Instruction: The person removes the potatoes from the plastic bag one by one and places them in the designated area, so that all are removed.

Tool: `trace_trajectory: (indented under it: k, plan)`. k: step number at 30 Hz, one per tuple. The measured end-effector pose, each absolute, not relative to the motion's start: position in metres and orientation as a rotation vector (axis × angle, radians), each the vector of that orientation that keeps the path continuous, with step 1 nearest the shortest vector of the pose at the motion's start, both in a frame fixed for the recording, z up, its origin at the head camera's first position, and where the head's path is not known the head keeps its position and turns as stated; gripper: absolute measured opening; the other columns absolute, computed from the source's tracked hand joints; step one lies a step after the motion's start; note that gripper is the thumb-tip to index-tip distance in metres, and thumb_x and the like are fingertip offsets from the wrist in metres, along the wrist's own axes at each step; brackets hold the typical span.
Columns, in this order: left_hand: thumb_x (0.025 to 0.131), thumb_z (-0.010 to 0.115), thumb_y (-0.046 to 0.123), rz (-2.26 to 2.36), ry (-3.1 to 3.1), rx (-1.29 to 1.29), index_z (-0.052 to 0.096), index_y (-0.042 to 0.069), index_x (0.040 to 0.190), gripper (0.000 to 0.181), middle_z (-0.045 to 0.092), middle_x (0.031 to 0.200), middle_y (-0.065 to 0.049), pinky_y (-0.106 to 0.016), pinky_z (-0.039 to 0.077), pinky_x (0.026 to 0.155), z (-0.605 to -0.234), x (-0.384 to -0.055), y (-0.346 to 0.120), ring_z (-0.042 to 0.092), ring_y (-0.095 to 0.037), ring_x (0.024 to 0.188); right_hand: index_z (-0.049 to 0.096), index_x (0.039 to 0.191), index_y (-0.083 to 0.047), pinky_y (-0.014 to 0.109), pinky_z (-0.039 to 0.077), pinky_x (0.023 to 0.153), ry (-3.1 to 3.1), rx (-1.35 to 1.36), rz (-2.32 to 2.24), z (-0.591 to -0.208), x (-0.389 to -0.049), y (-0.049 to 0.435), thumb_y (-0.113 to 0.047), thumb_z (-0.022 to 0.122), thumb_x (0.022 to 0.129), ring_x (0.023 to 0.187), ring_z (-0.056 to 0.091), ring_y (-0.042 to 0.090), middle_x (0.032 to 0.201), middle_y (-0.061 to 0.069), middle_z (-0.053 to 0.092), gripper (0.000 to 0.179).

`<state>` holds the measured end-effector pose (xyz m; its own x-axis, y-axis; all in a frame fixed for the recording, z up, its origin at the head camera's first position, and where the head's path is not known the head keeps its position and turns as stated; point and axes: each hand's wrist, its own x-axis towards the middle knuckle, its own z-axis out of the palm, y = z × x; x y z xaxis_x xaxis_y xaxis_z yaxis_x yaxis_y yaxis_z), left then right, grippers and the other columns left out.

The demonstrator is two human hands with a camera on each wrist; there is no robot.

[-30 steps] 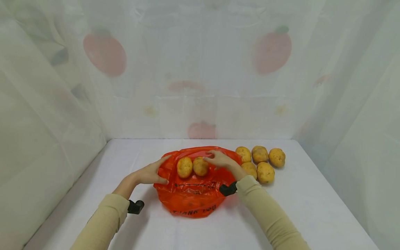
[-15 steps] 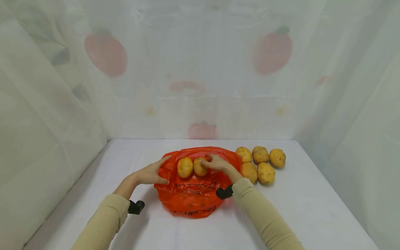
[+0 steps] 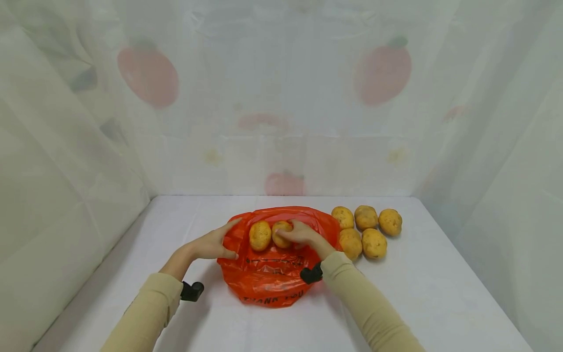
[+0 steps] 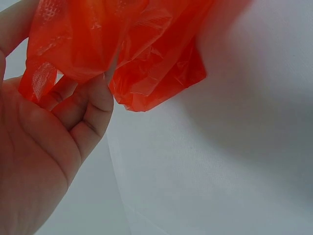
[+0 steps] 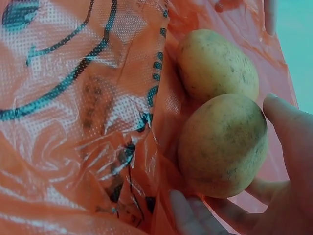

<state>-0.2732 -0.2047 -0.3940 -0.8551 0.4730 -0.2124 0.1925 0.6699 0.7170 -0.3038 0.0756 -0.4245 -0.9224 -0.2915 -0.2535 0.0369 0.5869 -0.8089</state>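
Note:
A red plastic bag (image 3: 264,286), printed with black writing, lies spread with its mouth facing up in the head view. Inside its mouth two potatoes sit side by side, a left potato (image 3: 259,237) and a right potato (image 3: 280,243). My left hand (image 3: 213,244) holds the bag's left edge; curled fingers (image 4: 90,105) pinch the film in the left wrist view. My right hand (image 3: 303,233) reaches into the mouth and grips the right potato, thumb and fingers around it. In the right wrist view that potato (image 5: 222,147) touches the other potato (image 5: 215,63).
Several more potatoes (image 3: 374,243) form a cluster on the white table (image 3: 440,293), just right of the bag. Pale curtains with fruit prints (image 3: 281,98) stand behind and at both sides. Black wrist cameras (image 3: 311,274) sit at the sleeve cuffs.
My right hand has moved left and slightly down onto the right potato, its fingers closing around it. The left hand, the bag and both potatoes look the same.

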Motion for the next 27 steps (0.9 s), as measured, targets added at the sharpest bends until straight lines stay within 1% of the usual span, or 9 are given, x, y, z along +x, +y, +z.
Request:
trace_trajectory:
  k: [2,6,9,14,18,21,27]
  plan:
    - [0.077,0.072,0.016,1.013,2.503,0.522,0.014,0.025,0.148,0.092,0.036,0.14,-0.014,-0.049,0.044,0.094,-0.3941,-0.2733,-0.2048,0.041,-0.033,0.12,0.031,0.14,-0.004,0.04,0.054,0.076,2.482,-0.217,-1.241,-0.4252,-0.3041,0.0741,-0.047,0.061,0.084,0.107,0.052,0.028,0.13,0.016,0.046,0.077]
    - [0.077,0.072,0.017,1.004,2.507,0.518,0.014,0.025,0.148,0.092,0.035,0.14,-0.015,-0.05,0.043,0.094,-0.3934,-0.2728,-0.2045,0.041,-0.034,0.121,0.034,0.137,-0.005,0.037,0.053,0.075,2.525,-0.264,-1.185,-0.4265,-0.3048,0.0729,-0.048,0.06,0.084,0.102,0.053,0.026,0.123,0.014,0.05,0.073]
    - [0.077,0.072,0.017,0.993,2.517,0.514,0.014,0.025,0.148,0.092,0.034,0.141,-0.015,-0.051,0.042,0.095,-0.3928,-0.2721,-0.2045,0.04,-0.034,0.122,0.035,0.136,-0.004,0.035,0.052,0.073,2.532,-0.289,-1.173,-0.4271,-0.3052,0.0726,-0.048,0.06,0.084,0.101,0.053,0.025,0.121,0.013,0.051,0.072]
    - [0.078,0.072,0.017,0.993,2.519,0.525,0.014,0.024,0.148,0.091,0.033,0.142,-0.015,-0.051,0.042,0.095,-0.393,-0.2718,-0.205,0.04,-0.035,0.123,0.035,0.136,-0.005,0.036,0.053,0.071,2.497,-0.283,-1.219,-0.427,-0.3048,0.0727,-0.046,0.062,0.083,0.101,0.053,0.025,0.121,0.013,0.051,0.072]
    - [0.078,0.072,0.017,1.0,2.513,0.535,0.014,0.024,0.148,0.091,0.033,0.142,-0.015,-0.051,0.042,0.095,-0.3932,-0.272,-0.2052,0.04,-0.035,0.122,0.037,0.135,-0.006,0.034,0.054,0.067,2.505,-0.274,-1.228,-0.4266,-0.3042,0.0731,-0.045,0.063,0.082,0.099,0.054,0.025,0.12,0.013,0.052,0.071]
    - [0.078,0.072,0.017,0.996,2.513,0.528,0.014,0.024,0.148,0.091,0.032,0.143,-0.015,-0.051,0.042,0.094,-0.3932,-0.272,-0.2054,0.04,-0.035,0.122,0.037,0.136,-0.006,0.033,0.054,0.065,2.526,-0.271,-1.239,-0.4253,-0.3043,0.0739,-0.045,0.065,0.081,0.098,0.055,0.025,0.12,0.014,0.053,0.072]
    - [0.079,0.071,0.017,0.999,2.509,0.513,0.013,0.024,0.148,0.091,0.032,0.142,-0.015,-0.05,0.044,0.093,-0.3926,-0.2714,-0.2062,0.039,-0.035,0.122,0.035,0.139,-0.007,0.032,0.054,0.064,2.524,-0.243,-1.277,-0.4206,-0.3028,0.0762,-0.045,0.066,0.08,0.099,0.056,0.025,0.124,0.015,0.051,0.077]
